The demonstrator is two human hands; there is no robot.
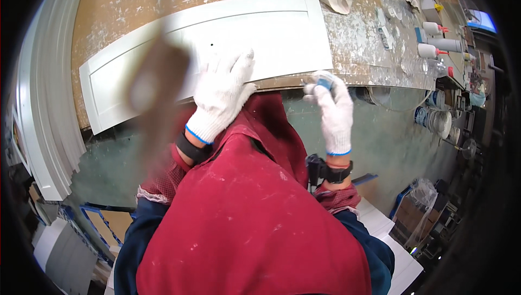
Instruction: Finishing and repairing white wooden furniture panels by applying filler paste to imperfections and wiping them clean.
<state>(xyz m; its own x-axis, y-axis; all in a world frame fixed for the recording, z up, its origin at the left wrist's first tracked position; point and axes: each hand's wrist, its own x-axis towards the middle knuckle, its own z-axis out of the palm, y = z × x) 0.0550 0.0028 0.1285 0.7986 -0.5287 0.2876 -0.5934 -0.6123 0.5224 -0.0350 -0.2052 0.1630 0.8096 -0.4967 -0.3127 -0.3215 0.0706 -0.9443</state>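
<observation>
red apron cloth (255,224), spattered with white, fills the view closest to me. beyond it my left hand (223,95), in a white knit glove, lies spread flat on the near edge of the long white recessed wooden panel (271,34). that panel rests on the paint-flecked brown workbench (119,2), its long axis running left to right and tilting up toward the right. my right hand (332,111), just off the panel's near right corner, pinches a small blue-capped tube (324,82) between fingertips. a blurred brown shape (154,86) crosses in front at left; i cannot tell what it is.
</observation>
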